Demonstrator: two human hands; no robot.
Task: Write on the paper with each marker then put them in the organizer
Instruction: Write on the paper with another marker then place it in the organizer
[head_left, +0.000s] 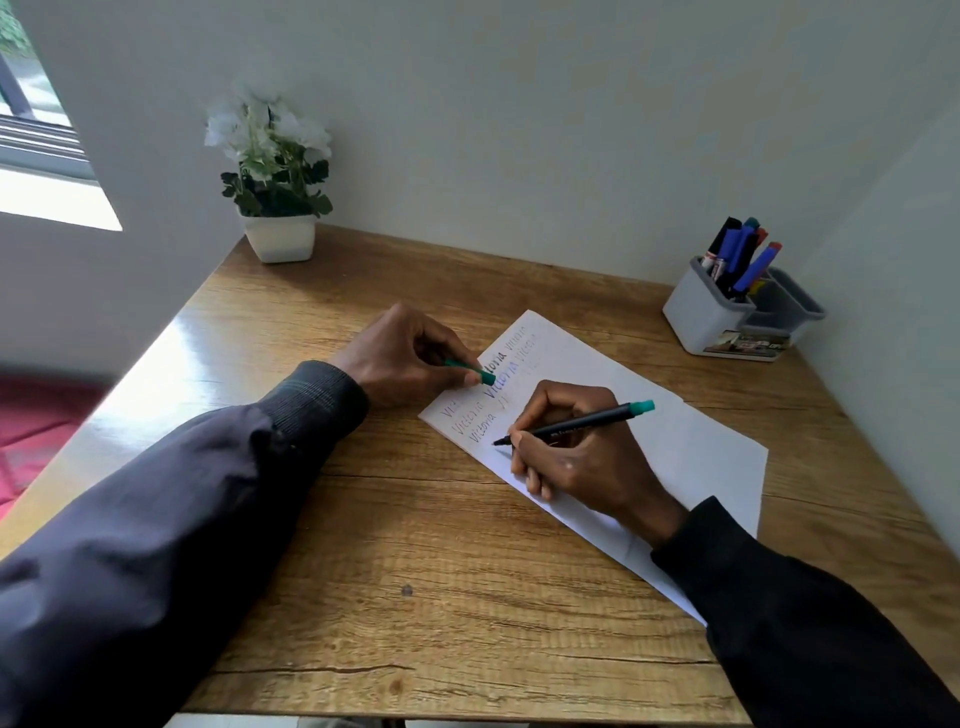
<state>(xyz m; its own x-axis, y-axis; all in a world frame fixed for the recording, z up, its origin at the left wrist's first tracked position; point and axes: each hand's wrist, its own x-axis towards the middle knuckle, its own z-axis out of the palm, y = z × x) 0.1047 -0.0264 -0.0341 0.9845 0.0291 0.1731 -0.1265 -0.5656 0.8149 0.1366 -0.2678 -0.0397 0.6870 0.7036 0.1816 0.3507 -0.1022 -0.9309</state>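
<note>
A white sheet of paper (670, 441) lies at an angle on the wooden table, with several written words near its upper left corner. My right hand (576, 452) grips a black marker with a teal end (587, 421), its tip on the paper just below the writing. My left hand (410, 353) pinches the marker's teal cap (470, 366) and rests at the paper's left edge. At the back right stands a grey organizer (701, 317) with several markers (743, 254) upright in its left compartment.
A white pot with white flowers (278, 176) stands at the table's back left corner. Walls close in the table at the back and right. The organizer's right compartments look mostly unfilled. Bare wood lies between my arms and the front edge (467, 712).
</note>
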